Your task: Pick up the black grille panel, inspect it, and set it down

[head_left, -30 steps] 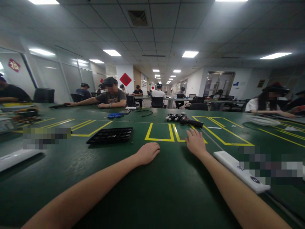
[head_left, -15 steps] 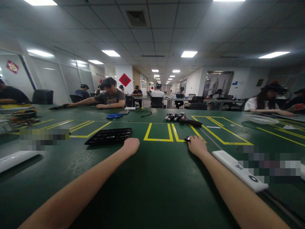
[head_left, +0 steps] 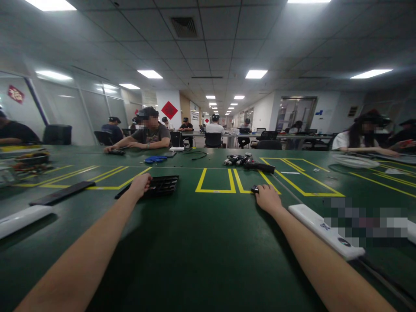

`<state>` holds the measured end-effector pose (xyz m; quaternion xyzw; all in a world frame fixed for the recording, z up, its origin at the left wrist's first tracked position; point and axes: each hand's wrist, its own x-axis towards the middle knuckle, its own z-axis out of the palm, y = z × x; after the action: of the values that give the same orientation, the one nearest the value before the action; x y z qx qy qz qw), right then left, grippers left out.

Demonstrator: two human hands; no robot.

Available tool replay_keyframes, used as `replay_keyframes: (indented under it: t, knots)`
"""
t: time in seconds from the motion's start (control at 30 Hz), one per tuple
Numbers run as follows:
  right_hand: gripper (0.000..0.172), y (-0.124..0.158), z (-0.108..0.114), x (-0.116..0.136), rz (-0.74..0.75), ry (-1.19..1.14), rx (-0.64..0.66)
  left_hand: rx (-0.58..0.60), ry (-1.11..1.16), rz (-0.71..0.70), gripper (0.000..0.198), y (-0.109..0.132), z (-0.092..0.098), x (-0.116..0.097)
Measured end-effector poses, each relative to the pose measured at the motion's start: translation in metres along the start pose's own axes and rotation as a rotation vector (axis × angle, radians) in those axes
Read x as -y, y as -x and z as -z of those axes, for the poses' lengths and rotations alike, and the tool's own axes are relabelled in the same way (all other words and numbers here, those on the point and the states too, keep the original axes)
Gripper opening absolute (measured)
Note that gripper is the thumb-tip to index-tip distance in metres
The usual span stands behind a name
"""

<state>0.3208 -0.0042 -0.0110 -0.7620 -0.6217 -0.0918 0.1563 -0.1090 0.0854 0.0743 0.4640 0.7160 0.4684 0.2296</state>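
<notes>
My left hand point(head_left: 141, 185) is over the left part of a black tray point(head_left: 165, 185) divided into small compartments. Its fingers are closed in a pinch, and whatever they may hold is too small to make out. To the right, my right hand point(head_left: 268, 198) rests low at the table with its fingers closed on a small black object point(head_left: 255, 189). That object lies at the lower edge of a yellow taped outline point(head_left: 238, 182), and my fingers partly cover it.
On the green table point(head_left: 195, 251) are a white power strip point(head_left: 312, 223), black-and-silver parts point(head_left: 238, 159), a dark handle-like piece point(head_left: 260, 167), a blue item point(head_left: 155, 160), a long dark bar point(head_left: 61, 193) and a white case point(head_left: 24, 219). A person point(head_left: 154, 134) sits across.
My left hand has moved left, from the tray's right front corner to over its left part. My right hand has stayed in place. The person across has drawn an arm in.
</notes>
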Motion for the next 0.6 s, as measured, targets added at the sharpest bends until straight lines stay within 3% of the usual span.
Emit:
replay_keyframes:
  t: [0.17, 0.23, 0.33, 0.43, 0.6]
  knots:
    - [0.032, -0.001, -0.003, 0.000, -0.005, -0.054, -0.015, 0.113, -0.712, -0.077, 0.040, -0.010, 0.008, 0.015]
    - [0.032, -0.002, -0.004, -0.002, 0.000, -0.093, -0.021, 0.166, -0.865, -0.101, 0.043, -0.011, 0.005, 0.016]
    - [0.031, -0.005, -0.003, -0.005, 0.019, -0.179, -0.031, 0.176, -0.930, -0.112, 0.044, -0.011, 0.000, 0.016]
    - [0.033, -0.010, -0.002, 0.000, 0.054, -0.305, -0.040, 0.194, -0.919, -0.216, 0.045, -0.002, -0.010, 0.014]
    - [0.038, -0.008, -0.004, 0.032, 0.175, -0.530, -0.034, 0.242, -0.618, -0.504, 0.043, 0.050, -0.059, 0.000]
